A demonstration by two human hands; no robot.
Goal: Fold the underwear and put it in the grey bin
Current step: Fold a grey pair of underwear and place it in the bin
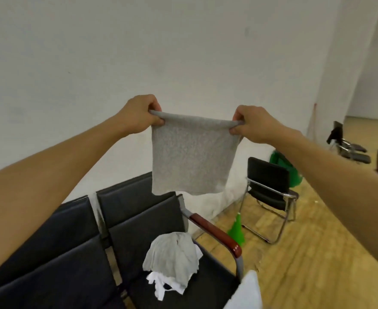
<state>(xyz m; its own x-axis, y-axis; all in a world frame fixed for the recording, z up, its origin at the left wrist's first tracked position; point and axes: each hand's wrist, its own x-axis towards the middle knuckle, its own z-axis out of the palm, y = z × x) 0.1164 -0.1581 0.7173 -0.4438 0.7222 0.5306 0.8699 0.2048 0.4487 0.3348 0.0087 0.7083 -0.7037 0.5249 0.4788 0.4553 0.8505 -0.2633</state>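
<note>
Underwear (pixel 190 157), grey, hangs flat in the middle of the frame. Left hand (pixel 139 114) and right hand (pixel 253 124) each pinch a top corner, arms stretched out, above the black bench (pixel 125 219).

Waiting room, black bench seating (pixel 139 219), folding chair (pixel 270 188)

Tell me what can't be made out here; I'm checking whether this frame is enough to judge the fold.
- Grey bin: not in the head view at all.
- Grey underwear: back side hidden behind its front; the left hand and right hand cover its top corners in their grip.
- White object: cut off by the bottom edge, unidentifiable.
- Clothes pile on the black seat: too crumpled to count.
</note>
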